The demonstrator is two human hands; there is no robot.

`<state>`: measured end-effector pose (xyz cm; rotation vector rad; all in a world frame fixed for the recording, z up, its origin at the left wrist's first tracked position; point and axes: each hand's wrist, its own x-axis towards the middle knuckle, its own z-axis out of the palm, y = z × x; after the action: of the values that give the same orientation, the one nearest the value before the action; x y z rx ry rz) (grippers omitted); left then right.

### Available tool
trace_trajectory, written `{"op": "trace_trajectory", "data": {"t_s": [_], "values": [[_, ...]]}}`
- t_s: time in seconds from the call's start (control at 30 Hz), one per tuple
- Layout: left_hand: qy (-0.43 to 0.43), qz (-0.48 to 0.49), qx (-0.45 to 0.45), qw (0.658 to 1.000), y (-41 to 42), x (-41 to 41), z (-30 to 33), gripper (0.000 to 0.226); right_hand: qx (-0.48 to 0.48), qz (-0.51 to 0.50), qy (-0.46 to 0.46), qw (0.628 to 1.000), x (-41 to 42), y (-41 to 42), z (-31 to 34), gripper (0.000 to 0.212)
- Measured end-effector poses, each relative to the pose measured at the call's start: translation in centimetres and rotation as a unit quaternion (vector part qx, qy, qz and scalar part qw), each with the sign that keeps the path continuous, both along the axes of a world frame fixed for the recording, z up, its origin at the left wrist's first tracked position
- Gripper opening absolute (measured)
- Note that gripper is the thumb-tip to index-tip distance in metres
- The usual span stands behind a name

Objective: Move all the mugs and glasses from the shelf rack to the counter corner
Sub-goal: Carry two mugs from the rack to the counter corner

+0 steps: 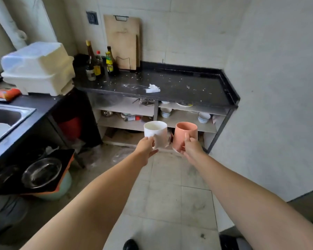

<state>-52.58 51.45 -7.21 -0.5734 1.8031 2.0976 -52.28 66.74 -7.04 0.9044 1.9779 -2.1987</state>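
Observation:
My left hand [146, 147] grips a white mug [156, 132] by its handle side, held upright in the air. My right hand [191, 148] grips a pink mug [185, 134], also upright, just to the right of the white one. Both mugs hang above the floor in front of the black counter [188, 89], whose right end meets the wall in a corner. Under the counter, open shelves [179, 121] hold bowls and small items.
A crumpled white tissue [152, 88] lies mid-counter, among scattered crumbs. Several bottles [99, 64] and a wooden cutting board [124, 42] stand at the counter's back left. A white dish rack box [38, 69] and a steel sink [9, 114] are at left.

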Motion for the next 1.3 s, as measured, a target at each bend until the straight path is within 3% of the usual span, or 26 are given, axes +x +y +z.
{"op": "trace_trajectory", "data": {"t_s": [0.27,0.63,0.87,1.03,1.3], "values": [[-0.016,-0.069,-0.003,0.998,5.0,-10.6,-0.3,0.023,-0.054,-0.086,-0.004,0.995,-8.2,5.2,0.8,0.035],[-0.017,-0.125,-0.018,0.992,15.9,-25.6,-0.4,0.026,-0.060,-0.173,-0.026,0.983,-19.5,15.5,1.9,0.033],[-0.017,-0.137,-0.007,0.990,24.5,-35.1,-0.3,0.022,-0.034,-0.174,-0.027,0.984,-30.1,25.3,1.1,0.031],[-0.021,-0.113,-0.003,0.993,30.4,-41.7,-0.7,0.023,-0.018,-0.116,-0.012,0.993,-37.3,31.7,1.0,0.026],[-0.031,-0.114,-0.029,0.993,35.5,-51.4,-2.0,0.021,-0.001,-0.080,-0.030,0.996,-47.4,37.5,-1.3,0.017]]}}
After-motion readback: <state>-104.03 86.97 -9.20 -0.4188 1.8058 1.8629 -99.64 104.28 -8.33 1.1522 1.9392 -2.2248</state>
